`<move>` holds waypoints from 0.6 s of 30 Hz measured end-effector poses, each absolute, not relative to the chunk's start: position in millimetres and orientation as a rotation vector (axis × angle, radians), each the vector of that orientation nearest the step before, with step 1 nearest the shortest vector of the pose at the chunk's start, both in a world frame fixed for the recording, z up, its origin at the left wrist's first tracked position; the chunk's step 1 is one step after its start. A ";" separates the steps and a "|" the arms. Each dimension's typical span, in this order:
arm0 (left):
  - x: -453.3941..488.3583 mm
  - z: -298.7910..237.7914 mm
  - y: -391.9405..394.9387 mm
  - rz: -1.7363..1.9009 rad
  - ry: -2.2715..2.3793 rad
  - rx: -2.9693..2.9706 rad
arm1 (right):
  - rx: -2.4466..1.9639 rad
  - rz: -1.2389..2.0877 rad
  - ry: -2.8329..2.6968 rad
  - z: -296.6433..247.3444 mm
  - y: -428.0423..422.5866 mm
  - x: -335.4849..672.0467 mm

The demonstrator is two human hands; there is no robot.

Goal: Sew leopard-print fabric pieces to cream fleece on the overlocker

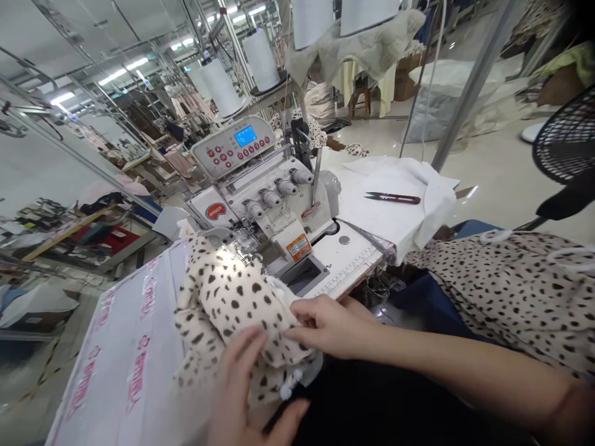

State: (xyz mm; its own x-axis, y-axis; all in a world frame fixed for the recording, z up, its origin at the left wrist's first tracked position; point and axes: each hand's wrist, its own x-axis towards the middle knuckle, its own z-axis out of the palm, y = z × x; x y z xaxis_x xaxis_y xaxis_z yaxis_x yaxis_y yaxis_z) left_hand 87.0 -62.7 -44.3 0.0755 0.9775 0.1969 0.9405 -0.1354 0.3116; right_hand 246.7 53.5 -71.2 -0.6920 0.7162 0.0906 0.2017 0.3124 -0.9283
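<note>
A cream fabric piece with dark spots (242, 291) lies under the lit needle area of an overlock sewing machine (274, 204) and drapes toward me. My right hand (330, 325) pinches the fabric's right edge between thumb and fingers. My left hand (251, 384), somewhat blurred, is held over the near part of the cloth with thumb and fingers spread apart. Whether its fingertips touch the cloth I cannot tell. A small white tuft (290, 384) hangs at the fabric's lower edge, between the two hands.
Thread snips (393, 197) rest on a white cloth (372, 217) right of the machine. More spotted fabric (506, 291) is piled at the right, below a black fan (564, 142). A plastic-covered surface with pink print (125, 334) extends left. Thread cones (263, 62) stand above.
</note>
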 end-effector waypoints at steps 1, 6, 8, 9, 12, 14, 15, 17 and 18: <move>90.7 -49.1 -51.4 0.614 2.044 2.254 | -0.778 1.385 -2.069 -66.5 50.2 242.9; 84.7 -67.3 -2.5 1.026 2.205 2.369 | -0.360 1.165 -1.969 -43.5 40.7 233.4; 75.6 -63.8 6.4 1.148 2.288 2.281 | -0.268 1.021 -1.910 -45.0 48.0 232.7; 72.0 -59.6 8.6 1.159 2.379 2.161 | -0.305 0.984 -1.856 -49.3 54.1 232.1; 66.2 -42.8 10.1 1.086 2.678 1.720 | -0.608 1.067 -1.725 -71.7 75.1 227.0; 63.6 -32.8 9.4 0.989 2.723 1.643 | -0.743 1.280 -1.750 -86.2 84.7 221.5; 61.8 -29.1 8.9 0.950 2.707 1.674 | -0.748 1.403 -1.781 -91.3 87.1 219.0; 56.9 -23.6 8.1 0.900 2.658 1.812 | -0.662 1.648 -1.779 -96.8 87.5 216.5; 54.2 -21.6 7.8 0.891 2.614 1.929 | -0.603 1.750 -1.739 -97.8 86.3 216.8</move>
